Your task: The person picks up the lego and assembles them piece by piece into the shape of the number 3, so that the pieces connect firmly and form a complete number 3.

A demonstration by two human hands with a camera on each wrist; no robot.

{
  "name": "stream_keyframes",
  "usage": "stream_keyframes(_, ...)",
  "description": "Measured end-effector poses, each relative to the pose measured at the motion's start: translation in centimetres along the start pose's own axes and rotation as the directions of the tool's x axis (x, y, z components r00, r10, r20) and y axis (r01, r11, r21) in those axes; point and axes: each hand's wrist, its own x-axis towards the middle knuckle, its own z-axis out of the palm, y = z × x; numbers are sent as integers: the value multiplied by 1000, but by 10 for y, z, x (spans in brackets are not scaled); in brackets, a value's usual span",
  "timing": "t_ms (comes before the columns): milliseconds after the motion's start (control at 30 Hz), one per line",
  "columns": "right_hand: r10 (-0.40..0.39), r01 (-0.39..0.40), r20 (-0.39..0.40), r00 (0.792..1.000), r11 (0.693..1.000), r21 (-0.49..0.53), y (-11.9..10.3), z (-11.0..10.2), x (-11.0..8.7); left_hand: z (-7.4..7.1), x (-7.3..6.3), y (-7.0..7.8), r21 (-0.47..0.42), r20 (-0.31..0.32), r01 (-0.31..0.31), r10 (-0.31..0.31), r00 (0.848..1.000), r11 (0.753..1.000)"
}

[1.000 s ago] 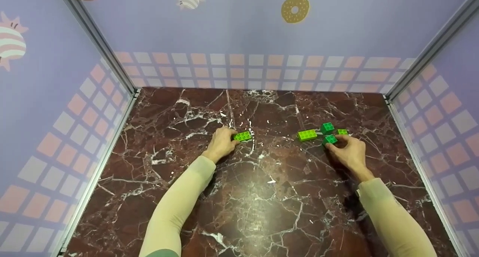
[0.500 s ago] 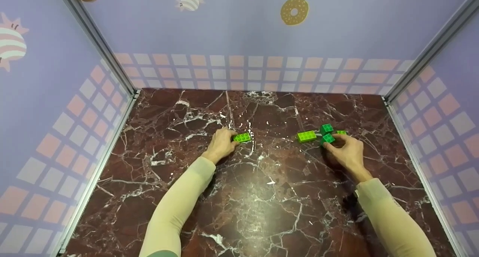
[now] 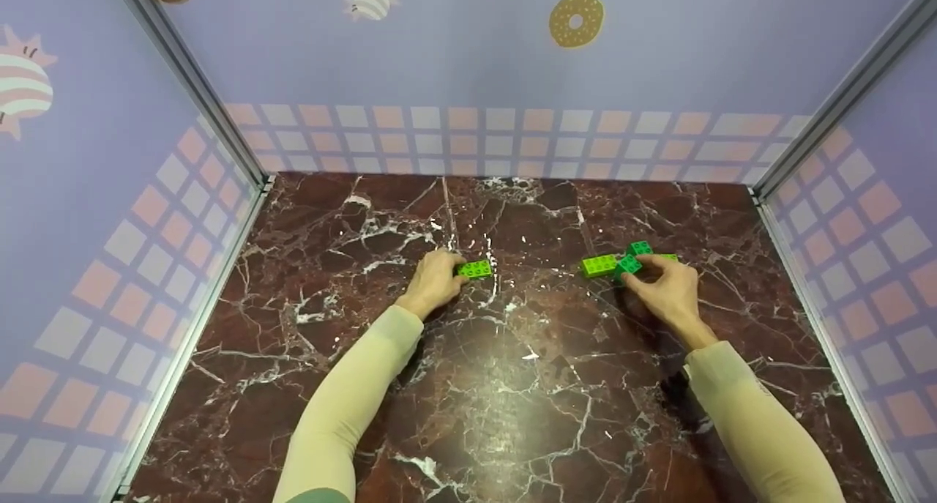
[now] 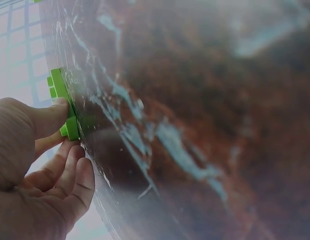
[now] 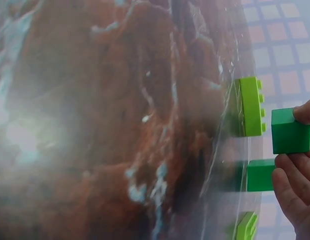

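My left hand point(image 3: 433, 282) pinches a flat lime-green toy building brick point(image 3: 477, 269) lying on the table, left of the middle; its studs face up. In the left wrist view, thumb and fingers grip the near part of that brick point(image 4: 59, 90). My right hand point(image 3: 675, 292) holds a dark green square brick point(image 3: 627, 266) between thumb and fingers. The right wrist view shows this held brick point(image 5: 289, 132) raised off the table, its studs pointing away from the surface. In the head view it overlaps the end of a long lime-green brick point(image 3: 596, 266).
Another dark green square brick point(image 3: 640, 247) stands just behind the held one. A lime-green brick point(image 3: 669, 258) is partly hidden behind my right fingers. The brown marbled table point(image 3: 512, 386) is bounded by patterned panels point(image 3: 483, 64) at the back and sides.
My right hand has moved left with the dark green brick, bringing it from beside the long lime-green brick to overlapping its right end. The left hand stays where it was.
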Motion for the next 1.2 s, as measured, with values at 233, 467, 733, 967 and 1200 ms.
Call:
stream_keyframes(233, -41, 40, 34, 999, 999, 17, -11, 7, 6, 0, 0, 2, 4, -2, -7, 7, 1000, 1000)
stream_keyframes(467, -62, 61, 68, 996, 998, 22, -22, 16, 9, 2, 0, 2, -9, -6, -15, 15, 1000, 1000)
stream_keyframes(733, -96, 90, 95, 991, 993, 71, -35, 26, 12, 3, 0, 4, -18, -9, -10, 10, 1000, 1000)
stream_keyframes(967, -145, 131, 124, 982, 985, 113, -46, 36, 12, 4, 0, 7, -27, -1, -12, 12, 1000, 1000)
stream_keyframes(1200, -184, 171, 152, 971, 981, 94, -56, 46, 13, 7, 1, 6, -8, -10, -48, 48, 999, 999)
